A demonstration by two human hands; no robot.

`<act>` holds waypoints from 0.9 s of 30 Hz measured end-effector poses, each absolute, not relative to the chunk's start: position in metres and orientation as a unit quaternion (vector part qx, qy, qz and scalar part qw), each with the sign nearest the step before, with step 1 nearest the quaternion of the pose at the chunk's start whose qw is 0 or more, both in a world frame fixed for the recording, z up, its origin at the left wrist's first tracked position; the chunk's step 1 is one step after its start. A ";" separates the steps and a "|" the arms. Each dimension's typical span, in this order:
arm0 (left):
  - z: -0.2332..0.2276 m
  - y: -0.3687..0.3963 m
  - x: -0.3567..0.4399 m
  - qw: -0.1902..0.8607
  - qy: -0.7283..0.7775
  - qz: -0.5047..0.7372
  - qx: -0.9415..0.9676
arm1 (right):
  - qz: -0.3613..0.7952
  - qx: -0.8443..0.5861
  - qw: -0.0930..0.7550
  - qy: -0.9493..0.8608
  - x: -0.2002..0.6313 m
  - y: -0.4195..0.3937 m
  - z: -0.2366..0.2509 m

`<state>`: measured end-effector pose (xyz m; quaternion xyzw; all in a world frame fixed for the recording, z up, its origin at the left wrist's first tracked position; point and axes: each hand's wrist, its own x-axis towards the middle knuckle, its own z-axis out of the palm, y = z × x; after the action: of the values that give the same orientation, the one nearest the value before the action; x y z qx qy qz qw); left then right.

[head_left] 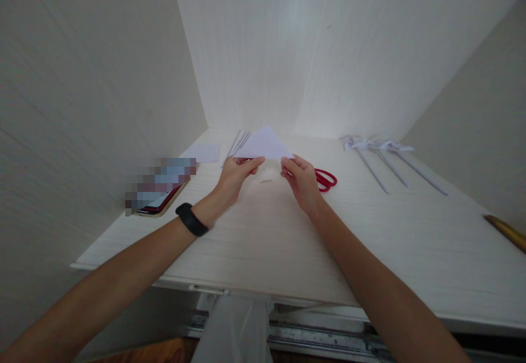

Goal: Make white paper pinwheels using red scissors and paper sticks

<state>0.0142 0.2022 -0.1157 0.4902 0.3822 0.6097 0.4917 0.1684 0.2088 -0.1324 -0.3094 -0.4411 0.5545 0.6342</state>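
- L hand (236,172) + R hand (299,179) are each pinching a lower corner of the folded paper triangle (264,145), lifting it over the desk (370,242).
- Triangle's long edge is running left-right between hands, apex pointing away; neither hand nearer.
- Red scissors (326,179) are lying just beside R hand.

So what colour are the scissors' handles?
Red, on the scissors beside the right hand; the head view shows it best.

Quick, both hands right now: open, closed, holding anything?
Left hand: closed, pinching the left corner of the folded white paper.
Right hand: closed, pinching the paper's right corner.
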 end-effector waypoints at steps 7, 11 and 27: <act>-0.118 0.203 0.017 0.497 0.363 0.630 0.474 | 0.564 -0.306 0.644 -0.416 0.169 0.209 -0.131; -0.116 0.204 0.015 0.495 0.351 0.644 0.466 | 0.578 -0.288 0.663 -0.379 0.173 0.209 -0.130; -0.125 0.203 0.018 0.519 0.344 0.585 0.519 | 0.541 -0.317 0.610 -0.484 0.153 0.197 -0.132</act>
<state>0.0180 0.2031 -0.1249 0.5192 0.3436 0.5852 0.5195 0.1530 0.1975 -0.1325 -0.3168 -0.4844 0.5414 0.6098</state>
